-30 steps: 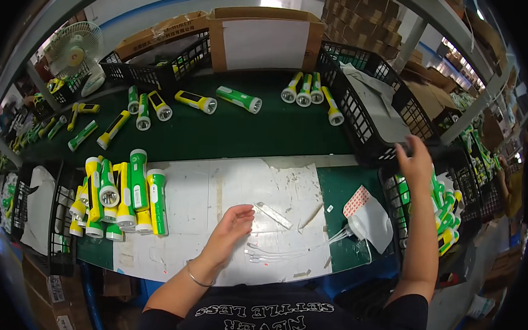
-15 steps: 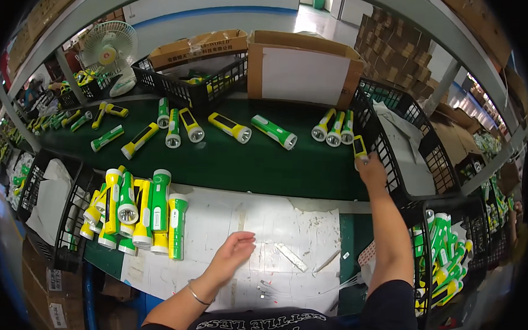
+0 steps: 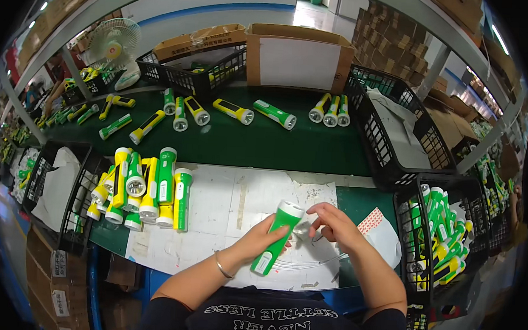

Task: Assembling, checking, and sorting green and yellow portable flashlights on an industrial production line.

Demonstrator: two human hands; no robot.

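Observation:
My left hand (image 3: pixel 262 239) is wrapped round a green flashlight (image 3: pixel 271 247) with a white head, tilted over the white work surface (image 3: pixel 215 192). Close by the white head is my right hand (image 3: pixel 336 227), its index finger stretched toward the rim and the other fingers loosely bent. No flashlight is in that hand. Thin white cables (image 3: pixel 306 266) lie below it. To the left, a pile of green and yellow flashlights (image 3: pixel 148 211) rests on the work surface.
Several flashlights lie spaced along the dark green belt (image 3: pixel 247 146). Black crates stand left (image 3: pixel 90 183) and back right (image 3: pixel 390 151); another crate (image 3: pixel 400 217) at right holds many flashlights. A sheet of red stickers (image 3: pixel 371 221) lies right of my hands. A cardboard box (image 3: pixel 347 62) stands behind the belt.
My right hand has come back from the yellow flashlight at the belt's right end, which is gone from there. My left hand, empty before, now holds a green flashlight. The view has shifted.

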